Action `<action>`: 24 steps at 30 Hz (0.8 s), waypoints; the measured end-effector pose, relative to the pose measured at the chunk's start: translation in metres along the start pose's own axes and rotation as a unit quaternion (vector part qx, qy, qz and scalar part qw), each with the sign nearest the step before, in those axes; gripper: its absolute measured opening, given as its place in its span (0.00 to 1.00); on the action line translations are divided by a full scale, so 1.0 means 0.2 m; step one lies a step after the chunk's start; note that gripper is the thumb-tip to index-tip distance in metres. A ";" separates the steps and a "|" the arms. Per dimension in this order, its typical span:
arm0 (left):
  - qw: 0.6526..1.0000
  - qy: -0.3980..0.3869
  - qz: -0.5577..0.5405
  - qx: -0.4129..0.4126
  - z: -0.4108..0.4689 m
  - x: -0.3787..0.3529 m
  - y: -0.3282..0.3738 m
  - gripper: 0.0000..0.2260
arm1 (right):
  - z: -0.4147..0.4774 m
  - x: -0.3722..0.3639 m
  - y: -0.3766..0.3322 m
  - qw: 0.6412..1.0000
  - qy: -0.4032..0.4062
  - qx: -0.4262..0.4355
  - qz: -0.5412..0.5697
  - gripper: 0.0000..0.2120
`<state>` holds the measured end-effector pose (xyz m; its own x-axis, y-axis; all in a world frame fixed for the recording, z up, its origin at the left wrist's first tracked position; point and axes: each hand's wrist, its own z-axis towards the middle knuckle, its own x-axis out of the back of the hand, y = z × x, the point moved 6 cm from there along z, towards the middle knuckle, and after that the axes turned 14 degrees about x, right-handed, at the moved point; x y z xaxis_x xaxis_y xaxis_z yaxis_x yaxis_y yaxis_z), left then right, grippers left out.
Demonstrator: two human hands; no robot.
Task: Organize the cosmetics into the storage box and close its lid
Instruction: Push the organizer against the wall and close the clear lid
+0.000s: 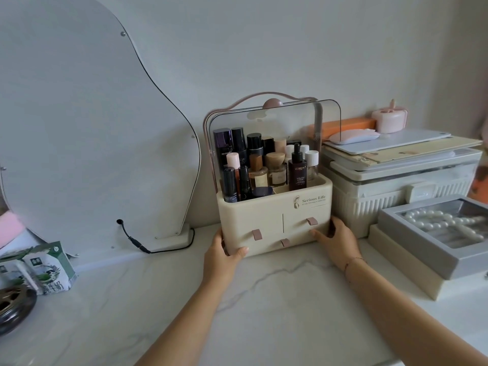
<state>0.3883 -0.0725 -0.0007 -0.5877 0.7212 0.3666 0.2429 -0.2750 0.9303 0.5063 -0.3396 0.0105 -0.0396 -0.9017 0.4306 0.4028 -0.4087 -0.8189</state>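
A cream storage box (264,215) with small pink drawer pulls stands on the white marble counter against the wall. Its top compartment is packed with several upright cosmetic bottles (266,167), among them a dark dropper bottle (297,170). The clear smoky lid (303,120) with its pink handle is swung up and back, so the box stands open. My left hand (224,256) grips the box's lower left corner. My right hand (336,240) presses against its lower right side.
A curvy mirror (87,133) with a black cable leans on the wall at left. Milk cartons (45,268) and a dark round dish (13,305) sit at front left. Stacked cream bins (396,186) and a grey pearl tray (435,233) crowd the right.
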 end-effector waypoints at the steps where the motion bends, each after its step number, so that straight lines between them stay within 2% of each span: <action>1: 1.000 0.006 -0.002 0.001 -0.02 0.01 0.02 0.31 | -0.02 0.02 -0.03 0.999 0.006 0.005 -0.037 0.29; 4: 0.999 0.036 -0.022 -0.010 -0.08 0.06 0.16 0.41 | -0.06 0.14 -0.21 0.980 0.086 0.085 -0.160 0.22; 6: 0.995 0.044 -0.061 -0.058 -0.12 0.12 0.33 0.40 | -0.08 0.24 -0.41 0.957 0.180 0.177 -0.146 0.14; 8: 0.987 0.051 -0.099 -0.112 -0.13 0.17 0.52 0.37 | -0.03 0.33 -0.60 0.935 0.231 0.255 -0.086 0.15; 10: 0.981 0.054 -0.113 -0.146 -0.11 0.20 0.69 0.34 | 0.08 0.37 -0.75 0.933 0.213 0.287 -0.034 0.23; 14: 0.978 0.039 -0.105 -0.173 -0.08 0.21 0.85 0.31 | 0.28 0.35 -0.83 0.964 0.125 0.233 0.039 0.35; 20: 0.974 0.023 -0.127 -0.184 -0.16 0.19 0.80 0.29 | 0.23 0.28 -0.70 0.966 0.099 0.217 0.097 0.35; 24: 0.983 0.014 -0.109 -0.148 -0.16 0.14 0.66 0.34 | 0.14 0.19 -0.55 0.971 0.075 0.190 0.125 0.35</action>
<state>0.3794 -0.1079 0.1323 -0.6235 0.7663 0.1550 -0.1242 -0.2928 0.9481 0.4856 -0.3258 0.1280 -0.0185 -0.9881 0.1529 0.7243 -0.1186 -0.6792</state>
